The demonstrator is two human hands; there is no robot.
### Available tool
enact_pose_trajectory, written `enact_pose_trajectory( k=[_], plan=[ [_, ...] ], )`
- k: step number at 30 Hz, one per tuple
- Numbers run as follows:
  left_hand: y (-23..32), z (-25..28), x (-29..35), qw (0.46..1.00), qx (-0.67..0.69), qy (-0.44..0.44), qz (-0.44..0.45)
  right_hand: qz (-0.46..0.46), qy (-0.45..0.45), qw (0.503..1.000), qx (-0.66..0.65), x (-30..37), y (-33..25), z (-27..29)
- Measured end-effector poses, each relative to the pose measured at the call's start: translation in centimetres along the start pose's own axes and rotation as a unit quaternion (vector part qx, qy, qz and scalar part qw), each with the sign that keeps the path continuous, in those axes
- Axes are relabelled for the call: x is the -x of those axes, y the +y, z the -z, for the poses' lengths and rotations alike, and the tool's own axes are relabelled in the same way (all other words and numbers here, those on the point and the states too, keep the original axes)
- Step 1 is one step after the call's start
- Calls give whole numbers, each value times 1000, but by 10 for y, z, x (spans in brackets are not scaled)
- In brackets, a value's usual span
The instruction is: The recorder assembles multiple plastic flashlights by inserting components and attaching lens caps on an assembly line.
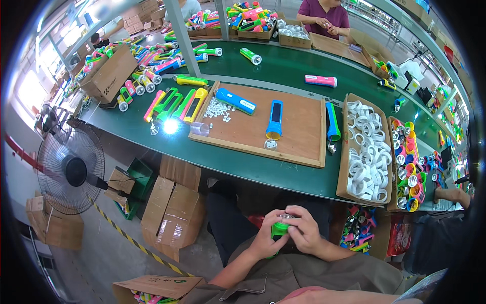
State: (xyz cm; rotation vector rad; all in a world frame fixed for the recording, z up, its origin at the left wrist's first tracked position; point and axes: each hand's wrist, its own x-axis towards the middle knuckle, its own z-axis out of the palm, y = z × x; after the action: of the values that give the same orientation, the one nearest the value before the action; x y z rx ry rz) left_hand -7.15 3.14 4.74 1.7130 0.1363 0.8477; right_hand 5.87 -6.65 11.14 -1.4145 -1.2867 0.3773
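Note:
Above my lap, both hands are closed round a green flashlight [279,229]. My left hand [265,240] wraps its body from the left. The fingers of my right hand [306,232] press at its upper end, where a clear or silvery piece shows; the rest of the flashlight is mostly hidden by my hands. In front of me lies a brown wooden-framed board [243,137]. On it rest a blue flashlight [236,101], another blue flashlight body [275,119] with an open yellow end, and a pile of small white pieces [216,109]. A clear plastic cylinder [200,129] lies at its left edge.
Right of the board stand a box of white rings [365,152] and a box of colourful flashlight parts [409,167]. Several flashlights lie left, beside a bright light [171,125]. A fan [76,169] stands left. Beyond the green conveyor [283,61] sits a person in purple [324,17].

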Motion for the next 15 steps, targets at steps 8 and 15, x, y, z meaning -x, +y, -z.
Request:
enact_pose_trajectory(
  k=[8, 15],
  plan=[
    [-2, -6, 11, 994, 71, 36, 70, -1, -3, 998, 59, -8, 3, -11],
    [-10, -13, 15, 982, 94, 110, 120, -15, 15, 999, 23, -9, 13, -18]
  ],
)
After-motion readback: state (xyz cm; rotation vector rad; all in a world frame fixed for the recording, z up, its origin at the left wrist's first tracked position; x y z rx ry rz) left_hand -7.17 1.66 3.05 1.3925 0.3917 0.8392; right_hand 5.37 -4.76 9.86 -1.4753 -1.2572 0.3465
